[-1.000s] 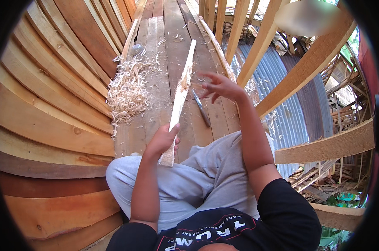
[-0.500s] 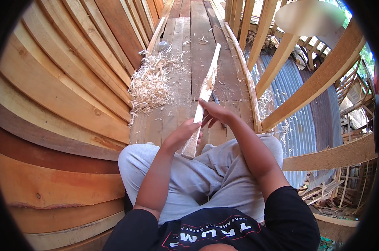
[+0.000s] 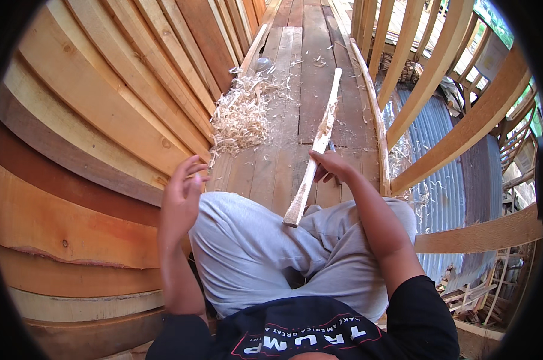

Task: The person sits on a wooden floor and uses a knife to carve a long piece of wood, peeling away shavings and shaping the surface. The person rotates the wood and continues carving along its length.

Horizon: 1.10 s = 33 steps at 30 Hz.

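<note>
Moved since earlier: left hand (image 3: pixel 181 195) has let go of the stick (image 3: pixel 315 153) and lifted off to the left; we now see it raised above the left knee, fingers loosely spread, holding nothing.
Right hand: right hand (image 3: pixel 330 168) closed around the stick at mid-length, alone.
Stick position: near end rests on our lap, far end points away over the plank floor (image 3: pixel 283 66), centre of scene.
Risk: with one grip only, we judge the stick could roll or slide off the trousers (image 3: pixel 253 252); the near end sits on soft cloth, poor footing.
Risk, right side: open gaps between the ribs (image 3: pixel 463 132); a dropped stick could slip through.
Stick look: pale, long, slim, roughly carved, uneven edges, wider flat near end.
Nearby: shavings (image 3: pixel 241 114) heaped far left.
</note>
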Tool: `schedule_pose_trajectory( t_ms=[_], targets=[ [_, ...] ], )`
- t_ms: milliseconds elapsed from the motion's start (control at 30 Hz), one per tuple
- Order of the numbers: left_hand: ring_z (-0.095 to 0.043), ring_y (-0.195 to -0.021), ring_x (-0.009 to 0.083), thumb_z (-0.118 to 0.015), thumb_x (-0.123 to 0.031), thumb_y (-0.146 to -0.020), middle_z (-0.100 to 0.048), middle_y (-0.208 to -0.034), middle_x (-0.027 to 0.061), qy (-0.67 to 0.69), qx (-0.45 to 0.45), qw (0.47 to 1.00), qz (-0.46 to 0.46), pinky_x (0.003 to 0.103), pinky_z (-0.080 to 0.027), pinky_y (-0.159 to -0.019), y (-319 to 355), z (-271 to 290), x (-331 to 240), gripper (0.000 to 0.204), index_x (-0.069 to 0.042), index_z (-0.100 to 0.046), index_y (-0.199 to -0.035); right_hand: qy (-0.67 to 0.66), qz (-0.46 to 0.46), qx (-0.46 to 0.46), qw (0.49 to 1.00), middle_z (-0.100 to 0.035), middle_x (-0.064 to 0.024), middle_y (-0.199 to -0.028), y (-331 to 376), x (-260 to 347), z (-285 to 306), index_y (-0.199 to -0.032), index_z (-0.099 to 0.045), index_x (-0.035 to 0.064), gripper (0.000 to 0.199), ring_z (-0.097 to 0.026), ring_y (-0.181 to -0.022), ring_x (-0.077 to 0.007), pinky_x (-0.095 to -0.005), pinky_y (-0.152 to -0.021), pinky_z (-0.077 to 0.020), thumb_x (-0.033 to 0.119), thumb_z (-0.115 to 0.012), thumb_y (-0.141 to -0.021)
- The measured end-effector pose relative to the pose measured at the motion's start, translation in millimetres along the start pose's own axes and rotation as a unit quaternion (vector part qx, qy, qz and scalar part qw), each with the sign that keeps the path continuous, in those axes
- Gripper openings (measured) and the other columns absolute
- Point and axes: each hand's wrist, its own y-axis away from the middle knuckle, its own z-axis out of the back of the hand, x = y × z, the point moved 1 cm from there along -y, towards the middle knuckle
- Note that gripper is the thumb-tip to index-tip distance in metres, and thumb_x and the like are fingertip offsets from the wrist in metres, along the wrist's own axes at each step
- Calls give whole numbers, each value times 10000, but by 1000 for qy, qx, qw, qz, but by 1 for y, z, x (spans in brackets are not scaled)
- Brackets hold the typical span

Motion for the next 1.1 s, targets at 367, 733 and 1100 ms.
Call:
schedule_pose_trajectory(
  t_ms=[367,733,1100],
  targets=[
    [-650,-713,318,-426,-176,-981,-654,-781,179,-285,2,912,296,444,-495,-679,175,59,114,309,-41,-481,-1254,22,-2,-7,1000,-690,-173,-789,-1,6,-11,-954,-616,-51,662,-700,-717,-263,-351,-595,-542,586,-439,-929],
    [-652,-682,409,-521,-259,-916,-657,-719,219,-433,66,826,355,521,-512,-624,253,17,174,587,-49,-305,-1419,10,0,-59,998,-661,-145,-732,-4,0,-5,-877,-623,-38,630,-691,-693,-259,-338,-545,-530,584,-522,-892],
    [-648,-677,404,-566,-290,-889,-658,-747,226,-422,70,838,338,510,-509,-598,264,7,173,708,-42,-220,-1455,11,1,-73,997,-653,-136,-735,-2,-7,-6,-869,-618,-14,612,-685,-680,-252,-347,-540,-538,591,-528,-885]
  ],
)
